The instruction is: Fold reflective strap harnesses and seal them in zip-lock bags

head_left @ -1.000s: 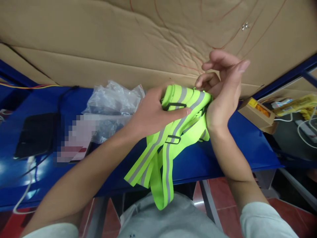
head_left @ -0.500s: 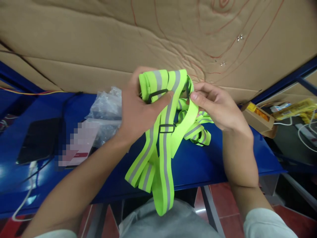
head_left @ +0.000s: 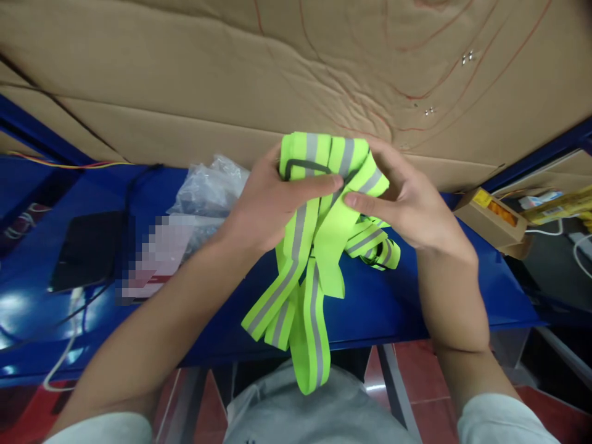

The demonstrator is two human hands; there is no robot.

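Note:
Between my hands hangs a bundle of neon yellow-green reflective strap (head_left: 319, 246) with grey stripes and black buckles. My left hand (head_left: 272, 200) is closed on the bundle's left side, its thumb laid across the front. On the right, my right hand (head_left: 398, 191) pinches a folded part of the same strap, thumb in front and fingers behind. Long loops droop below both hands toward the table's front edge. Behind the bundle, another heap of the same strap (head_left: 374, 243) lies on the blue table (head_left: 379, 308), partly hidden.
Left on the table are a clear plastic bag (head_left: 210, 188), a partly blurred pink-and-white card (head_left: 160, 253) and a black phone (head_left: 87, 250) with a white cable. A small cardboard box (head_left: 493, 216) sits at the right. A cardboard panel (head_left: 185, 74) stands behind.
My right hand has folded its strap section over against the bundle, and the lower buckle is now mostly covered. The hands are closer together. The view has shifted slightly.

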